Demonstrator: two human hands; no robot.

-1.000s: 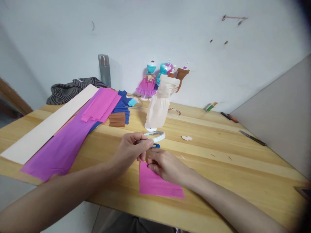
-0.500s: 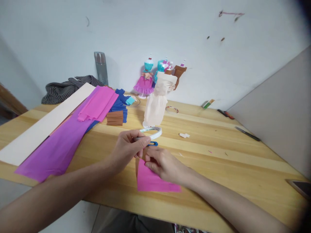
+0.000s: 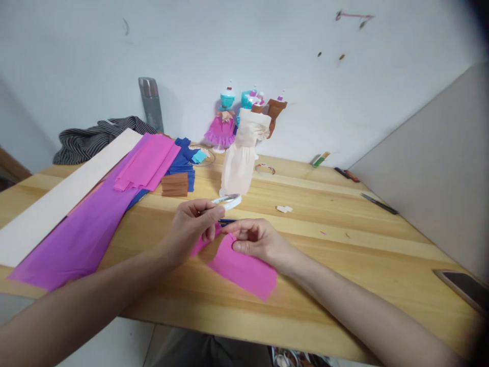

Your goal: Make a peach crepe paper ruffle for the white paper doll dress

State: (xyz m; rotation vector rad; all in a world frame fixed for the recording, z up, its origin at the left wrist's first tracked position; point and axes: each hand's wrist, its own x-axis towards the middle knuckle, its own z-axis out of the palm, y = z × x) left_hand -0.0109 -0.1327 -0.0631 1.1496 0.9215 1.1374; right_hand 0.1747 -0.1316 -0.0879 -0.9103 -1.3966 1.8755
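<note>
My left hand (image 3: 196,224) pinches a roll of white tape (image 3: 232,202), its fingers closed on the near side. A small pink piece (image 3: 202,243) shows just under those fingers. In my right hand (image 3: 260,242), between thumb and fingers, is the upper edge of a larger pink sheet (image 3: 244,270), lifted and slanting over the wooden table. A blue object (image 3: 226,222), partly hidden, lies just beyond my fingertips. The two hands are close together, right fingertips near the left ones.
Behind stand small dress forms, one in a cream dress (image 3: 240,163). Purple (image 3: 84,229), pink (image 3: 147,160), blue and brown (image 3: 174,185) sheets lie left. A grey bottle (image 3: 151,104) leans at the wall. A knife (image 3: 379,203) and a phone (image 3: 464,288) lie right.
My right hand has lifted the pink sheet's edge, and the sheet has turned. A small pink piece now shows by my left hand. The view has shifted slightly.
</note>
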